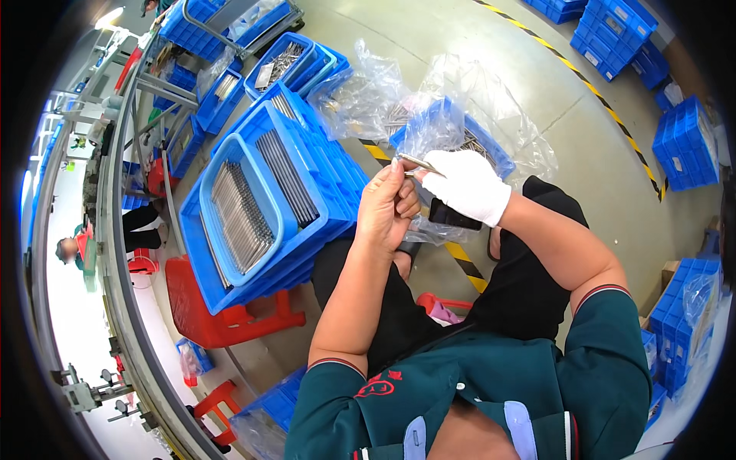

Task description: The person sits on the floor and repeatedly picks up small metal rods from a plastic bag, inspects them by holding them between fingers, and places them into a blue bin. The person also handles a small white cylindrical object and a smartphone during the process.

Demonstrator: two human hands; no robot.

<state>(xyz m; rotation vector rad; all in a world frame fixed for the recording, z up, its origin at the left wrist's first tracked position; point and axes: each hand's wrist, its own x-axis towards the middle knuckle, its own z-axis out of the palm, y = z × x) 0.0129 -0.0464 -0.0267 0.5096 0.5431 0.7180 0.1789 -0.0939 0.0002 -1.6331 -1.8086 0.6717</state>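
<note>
My left hand [389, 205] is bare and closed, its thumb and forefinger pinching the end of a slim silver metal rod [416, 162]. My right hand [468, 188], in a white glove, is closed round the same rod from the other side. Both hands meet in front of me above my knees. Left of them, a light blue tray [287, 218] full of metal rods laid in rows rests on a stack of blue crates [337, 192]. Beyond the hands, a blue crate [500, 159] lined with clear plastic holds more loose metal pieces. My fingers partly hide the rod.
A red stool [188, 287] stands under the crate stack. Clear plastic bags [360, 92] spread over the floor beyond it. A dark phone-like object [455, 214] lies below my right hand. Blue crates [685, 149] are stacked at the right. A metal-framed bench [115, 230] runs along the left.
</note>
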